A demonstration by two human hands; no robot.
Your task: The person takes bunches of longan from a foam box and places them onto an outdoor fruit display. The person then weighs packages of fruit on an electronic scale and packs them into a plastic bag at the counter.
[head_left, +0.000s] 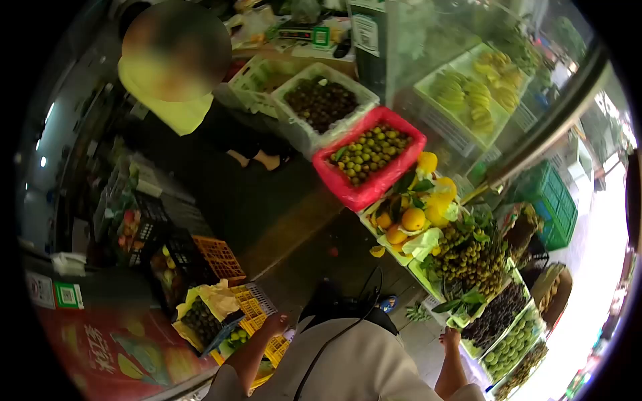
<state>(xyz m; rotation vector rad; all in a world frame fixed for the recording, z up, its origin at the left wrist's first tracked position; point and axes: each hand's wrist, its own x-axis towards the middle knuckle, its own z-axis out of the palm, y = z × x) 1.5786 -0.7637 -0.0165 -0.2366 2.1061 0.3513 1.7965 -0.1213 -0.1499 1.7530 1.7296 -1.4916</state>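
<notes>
My left hand (pixel 274 325) hangs low beside the yellow plastic crates (pixel 249 309), with its fingers curled. A small pale thing shows at its fingertips, too small to name. My right hand (pixel 450 337) is at the near side of the fruit display, by a crate of dark purple grapes (pixel 496 313) and some long green leaves (pixel 461 302). Its fingers are bent inward, and whatever they may hold is hidden. Close to it are small brownish-yellow fruits on stems (pixel 471 257) and round green fruit (pixel 513 351).
Ahead stand a pink-lined crate of green-brown fruit (pixel 338 184), a white crate of dark fruit (pixel 301 130) and yellow-orange citrus (pixel 413 218). A person in a yellow top (pixel 177 117) is at the back left. A box of dark fruit (pixel 200 321) sits left; a pineapple (pixel 418 312) lies on the floor.
</notes>
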